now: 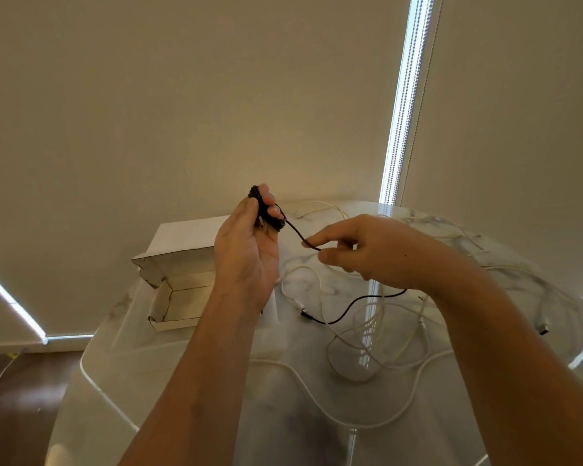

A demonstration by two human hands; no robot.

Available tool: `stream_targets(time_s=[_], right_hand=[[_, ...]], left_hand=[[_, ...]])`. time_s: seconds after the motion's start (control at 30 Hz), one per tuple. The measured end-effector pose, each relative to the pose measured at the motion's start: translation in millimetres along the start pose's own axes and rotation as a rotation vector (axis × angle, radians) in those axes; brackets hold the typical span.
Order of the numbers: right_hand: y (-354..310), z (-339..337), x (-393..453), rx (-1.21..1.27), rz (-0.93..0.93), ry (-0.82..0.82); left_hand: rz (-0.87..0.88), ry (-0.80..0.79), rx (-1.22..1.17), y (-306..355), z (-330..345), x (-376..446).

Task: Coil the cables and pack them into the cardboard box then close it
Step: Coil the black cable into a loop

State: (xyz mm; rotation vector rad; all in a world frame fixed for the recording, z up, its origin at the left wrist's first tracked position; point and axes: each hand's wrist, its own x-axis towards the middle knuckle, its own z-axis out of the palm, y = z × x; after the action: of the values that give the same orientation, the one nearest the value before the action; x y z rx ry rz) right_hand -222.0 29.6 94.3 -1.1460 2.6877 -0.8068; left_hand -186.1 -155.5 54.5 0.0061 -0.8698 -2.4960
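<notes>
Both hands are raised above the table and share one black cable (295, 232): the left hand (249, 250) has its fingers and thumb curled round a small bundle of loops of it, palm toward the camera, while the right hand (360, 247) pinches the cable's free run between thumb and forefinger, just beside the left. From the right hand's pinch the black cable drops behind the hand and trails across the marble-patterned table (182, 381), its plug end lying near the middle among several loose white cables (377, 348) that sprawl in slack curves over the right and near parts of the top. An open cardboard box (179, 297) sits on the left part of the table, behind the left forearm, its lid flap (182, 237) standing up at the far side. Pale roller blinds (182, 95) hang behind the table, and dark wooden floor (31, 398) shows at lower left.
</notes>
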Motion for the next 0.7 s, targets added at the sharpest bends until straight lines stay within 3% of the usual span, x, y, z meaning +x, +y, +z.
stream_targets(time_s=[0.17, 0.33, 0.5, 0.7], right_hand=[[-20, -13, -19, -0.109, 0.034, -0.071], [-35, -23, -33, -0.072, -0.066, -0.065], [-41, -25, -32, 0.057, -0.173, 0.142], [-28, -31, -26, 0.085, -0.215, 0.358]], left_hand=[[0.093, 0.081, 0.120, -3, 4, -4], [0.218, 0.165, 0.363, 6, -3, -4], [0.258, 0.016, 0.767, 0, -12, -1], [0.119, -0.162, 0.929, -11, -3, -9]])
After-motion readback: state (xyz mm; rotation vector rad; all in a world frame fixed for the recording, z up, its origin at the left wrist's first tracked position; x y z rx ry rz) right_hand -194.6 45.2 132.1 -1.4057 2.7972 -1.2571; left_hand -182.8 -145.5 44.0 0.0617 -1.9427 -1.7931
